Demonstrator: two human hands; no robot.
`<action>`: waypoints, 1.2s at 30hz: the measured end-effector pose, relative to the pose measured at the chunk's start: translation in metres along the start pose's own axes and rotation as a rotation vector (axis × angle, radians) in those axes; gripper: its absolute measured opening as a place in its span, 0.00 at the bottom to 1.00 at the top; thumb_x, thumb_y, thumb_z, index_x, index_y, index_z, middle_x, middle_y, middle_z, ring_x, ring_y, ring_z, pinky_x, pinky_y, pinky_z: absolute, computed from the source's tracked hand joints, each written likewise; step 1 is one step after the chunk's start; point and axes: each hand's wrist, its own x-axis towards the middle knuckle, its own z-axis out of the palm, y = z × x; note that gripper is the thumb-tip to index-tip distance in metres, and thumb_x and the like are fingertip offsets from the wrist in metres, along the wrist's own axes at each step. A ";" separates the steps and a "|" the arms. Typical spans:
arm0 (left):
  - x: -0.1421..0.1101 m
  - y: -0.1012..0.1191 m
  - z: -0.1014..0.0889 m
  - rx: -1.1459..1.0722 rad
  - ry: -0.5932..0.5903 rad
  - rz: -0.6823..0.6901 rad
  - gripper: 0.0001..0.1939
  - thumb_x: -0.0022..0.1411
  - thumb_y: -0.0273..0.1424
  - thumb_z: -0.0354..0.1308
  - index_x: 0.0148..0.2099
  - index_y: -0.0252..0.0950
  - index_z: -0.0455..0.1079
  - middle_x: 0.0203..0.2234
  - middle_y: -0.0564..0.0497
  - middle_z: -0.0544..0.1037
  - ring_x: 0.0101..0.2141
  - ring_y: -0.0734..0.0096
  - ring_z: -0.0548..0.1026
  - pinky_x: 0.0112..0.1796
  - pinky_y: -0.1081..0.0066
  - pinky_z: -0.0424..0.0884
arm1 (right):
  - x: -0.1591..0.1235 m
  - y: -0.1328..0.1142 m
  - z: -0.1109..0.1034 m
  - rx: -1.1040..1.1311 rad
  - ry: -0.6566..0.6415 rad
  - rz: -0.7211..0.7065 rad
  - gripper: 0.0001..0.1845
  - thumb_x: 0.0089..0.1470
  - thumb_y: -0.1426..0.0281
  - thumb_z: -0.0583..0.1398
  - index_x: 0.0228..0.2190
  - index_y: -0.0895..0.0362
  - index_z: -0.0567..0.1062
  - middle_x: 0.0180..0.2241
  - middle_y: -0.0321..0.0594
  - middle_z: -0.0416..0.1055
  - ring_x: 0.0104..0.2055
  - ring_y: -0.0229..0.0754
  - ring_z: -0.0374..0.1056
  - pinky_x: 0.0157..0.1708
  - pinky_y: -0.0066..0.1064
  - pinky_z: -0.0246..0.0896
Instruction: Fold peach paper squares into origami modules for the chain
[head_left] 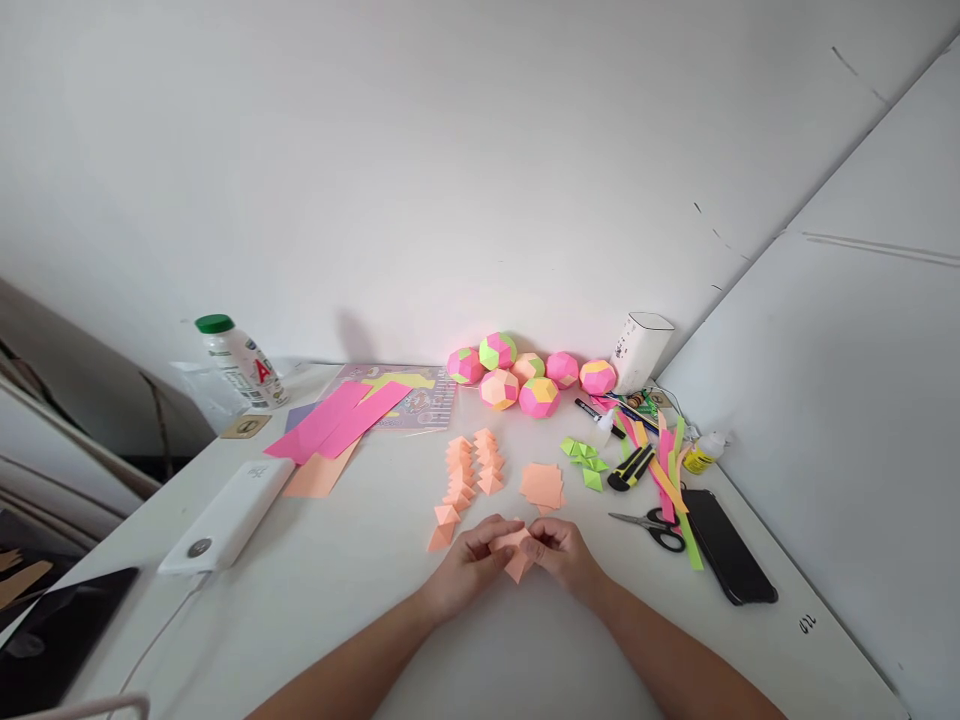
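A small peach paper square (517, 566), partly creased, is held between both hands at the front middle of the table. My left hand (474, 560) pinches it from the left, with fingers over its back edge. My right hand (561, 556) grips the right corner between thumb and fingers. Just beyond lies a stack of flat peach paper squares (543, 484). Folded peach paper pieces (459, 466) stand in two rows to the left of the stack. Several folded green paper pieces (585, 460) lie to its right.
Multicoloured paper balls (538, 397) sit along the wall. Scissors (652, 524), a utility knife (631, 467), paper strips (666, 470), a glue bottle (703, 453) and a black phone (727, 545) are at right. Pink sheets (341, 420), a white lamp base (229, 520) and a bottle (240, 362) occupy the left.
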 end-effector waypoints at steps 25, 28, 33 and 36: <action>0.002 -0.004 0.002 -0.030 0.073 -0.034 0.16 0.55 0.39 0.60 0.45 0.40 0.74 0.21 0.57 0.61 0.24 0.76 0.61 0.28 0.73 0.61 | 0.001 0.006 -0.001 -0.015 0.043 -0.061 0.13 0.49 0.62 0.61 0.23 0.59 0.73 0.20 0.32 0.58 0.23 0.34 0.54 0.24 0.27 0.51; 0.003 -0.004 0.001 -0.063 0.075 -0.042 0.18 0.52 0.39 0.62 0.45 0.39 0.74 0.22 0.57 0.62 0.25 0.75 0.62 0.29 0.72 0.61 | 0.002 0.006 -0.001 -0.028 0.059 -0.050 0.15 0.48 0.60 0.61 0.21 0.59 0.72 0.19 0.31 0.56 0.22 0.34 0.52 0.23 0.26 0.50; 0.003 -0.004 0.001 -0.075 0.068 -0.039 0.20 0.51 0.41 0.63 0.46 0.40 0.72 0.23 0.57 0.64 0.24 0.76 0.62 0.28 0.72 0.62 | 0.001 0.002 0.000 -0.007 0.074 -0.040 0.14 0.48 0.62 0.62 0.20 0.59 0.71 0.18 0.31 0.56 0.22 0.33 0.51 0.22 0.26 0.49; 0.003 -0.005 0.002 -0.024 0.074 -0.034 0.21 0.52 0.42 0.62 0.47 0.39 0.72 0.21 0.58 0.63 0.23 0.76 0.61 0.26 0.73 0.61 | 0.000 -0.001 0.001 0.005 0.088 -0.046 0.12 0.47 0.64 0.62 0.20 0.58 0.71 0.18 0.31 0.57 0.22 0.34 0.52 0.22 0.26 0.50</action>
